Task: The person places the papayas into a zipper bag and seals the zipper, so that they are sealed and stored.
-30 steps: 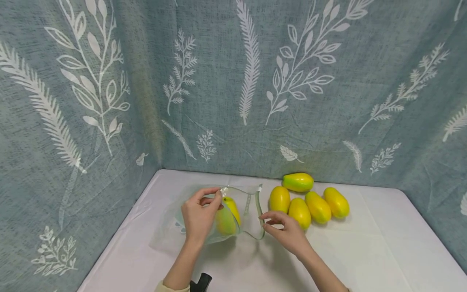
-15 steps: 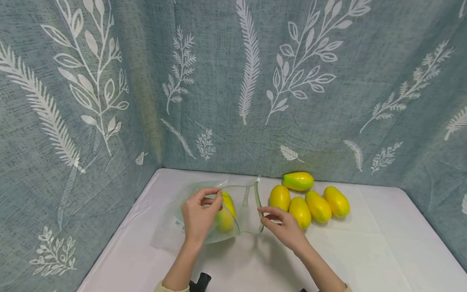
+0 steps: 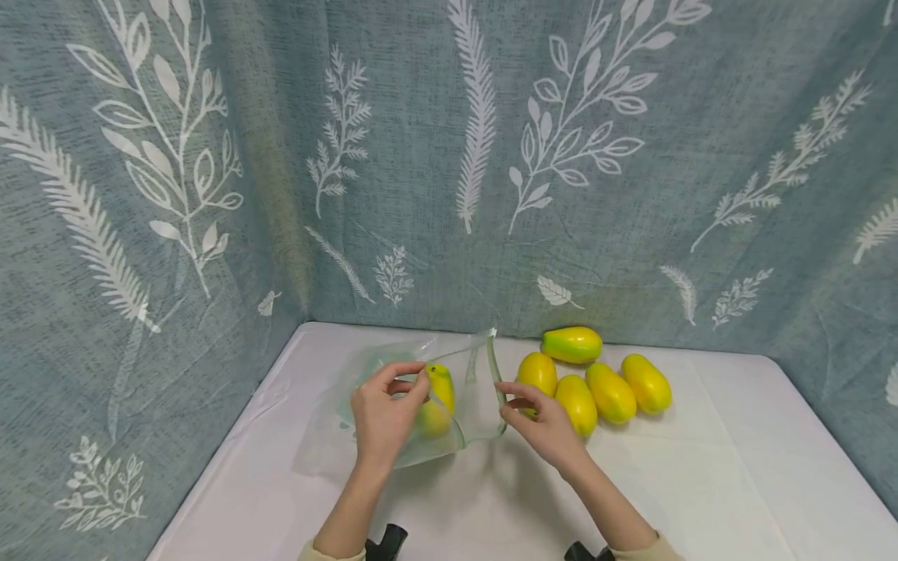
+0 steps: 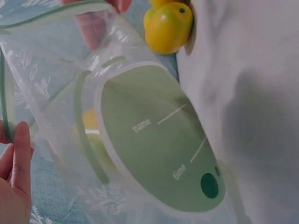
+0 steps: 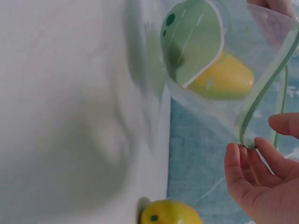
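Observation:
A clear zip-top bag (image 3: 480,417) with green zip strips lies on its side, its mouth facing right. The bag's green label (image 4: 149,135) reads "name" and "time". Inside rests one yellow papaya-like fruit (image 3: 439,413), seen through the plastic in the right wrist view as well. My left hand (image 3: 389,413) pinches one rim of the mouth between thumb and fingertips (image 4: 21,135). On the other side, my right hand (image 3: 543,425) has its fingertips against the zip edge, the thumb (image 5: 282,125) standing apart from the fingers.
Several more yellow fruits (image 3: 610,393) lie right of the bag, close beyond my right hand, one (image 3: 571,345) near the back edge. The white-covered table (image 3: 701,467) meets a blue-green leaf-print curtain (image 3: 421,156) at the back. Black devices (image 3: 386,541) sit at both wrists.
My right hand has shifted slightly up and left, with the bag's right-hand rim rising and tilting with it. The left hand stays nearly still at its rim. The loose fruits have not moved.

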Demonstrator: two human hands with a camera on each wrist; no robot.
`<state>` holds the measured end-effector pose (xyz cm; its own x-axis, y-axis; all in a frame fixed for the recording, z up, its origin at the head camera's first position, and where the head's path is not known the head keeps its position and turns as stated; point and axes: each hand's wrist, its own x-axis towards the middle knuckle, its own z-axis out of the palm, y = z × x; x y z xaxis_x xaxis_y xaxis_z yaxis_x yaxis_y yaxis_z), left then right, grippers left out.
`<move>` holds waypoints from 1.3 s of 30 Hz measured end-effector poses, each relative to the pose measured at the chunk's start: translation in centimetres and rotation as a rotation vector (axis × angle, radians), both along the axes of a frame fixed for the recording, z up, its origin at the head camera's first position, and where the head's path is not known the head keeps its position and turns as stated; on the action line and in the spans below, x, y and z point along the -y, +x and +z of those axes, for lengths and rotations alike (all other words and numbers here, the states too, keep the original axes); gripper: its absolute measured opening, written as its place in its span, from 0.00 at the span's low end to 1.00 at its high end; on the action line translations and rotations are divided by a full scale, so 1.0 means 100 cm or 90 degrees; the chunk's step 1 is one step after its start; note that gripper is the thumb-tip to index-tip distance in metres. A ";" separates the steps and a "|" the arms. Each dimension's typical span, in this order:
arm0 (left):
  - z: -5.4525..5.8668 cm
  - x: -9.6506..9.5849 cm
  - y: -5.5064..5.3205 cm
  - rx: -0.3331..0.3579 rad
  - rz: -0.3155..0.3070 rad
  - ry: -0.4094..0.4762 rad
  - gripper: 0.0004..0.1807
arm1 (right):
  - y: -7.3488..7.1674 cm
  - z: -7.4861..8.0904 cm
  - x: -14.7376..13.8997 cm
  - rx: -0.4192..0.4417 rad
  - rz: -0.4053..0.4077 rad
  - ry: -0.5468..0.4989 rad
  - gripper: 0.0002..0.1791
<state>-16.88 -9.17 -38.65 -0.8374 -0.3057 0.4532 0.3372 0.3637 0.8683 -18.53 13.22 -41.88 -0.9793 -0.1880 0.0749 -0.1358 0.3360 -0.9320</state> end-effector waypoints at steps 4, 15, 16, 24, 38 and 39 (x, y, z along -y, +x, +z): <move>-0.002 0.000 -0.001 -0.014 0.000 0.011 0.05 | 0.001 -0.005 -0.006 0.001 -0.002 0.006 0.18; -0.007 -0.002 -0.001 -0.013 -0.007 0.003 0.05 | 0.006 -0.013 -0.045 -0.088 -0.118 0.093 0.19; -0.008 -0.002 -0.001 -0.010 -0.011 0.006 0.05 | 0.007 -0.014 -0.049 -0.108 -0.134 0.108 0.20; -0.011 -0.004 0.000 0.025 -0.022 0.026 0.04 | 0.007 -0.023 -0.068 -0.188 -0.209 0.207 0.30; -0.013 -0.005 0.002 0.046 -0.012 0.002 0.03 | -0.011 -0.026 -0.118 -0.201 -0.387 0.168 0.28; -0.013 -0.005 0.003 0.045 -0.009 -0.001 0.03 | -0.012 -0.026 -0.123 -0.186 -0.394 0.169 0.29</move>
<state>-16.63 -8.71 -39.92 -0.8719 -0.2924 0.3928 0.2801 0.3602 0.8899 -19.73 25.47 -44.51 -0.8589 0.3456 0.3779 -0.0781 0.6409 -0.7636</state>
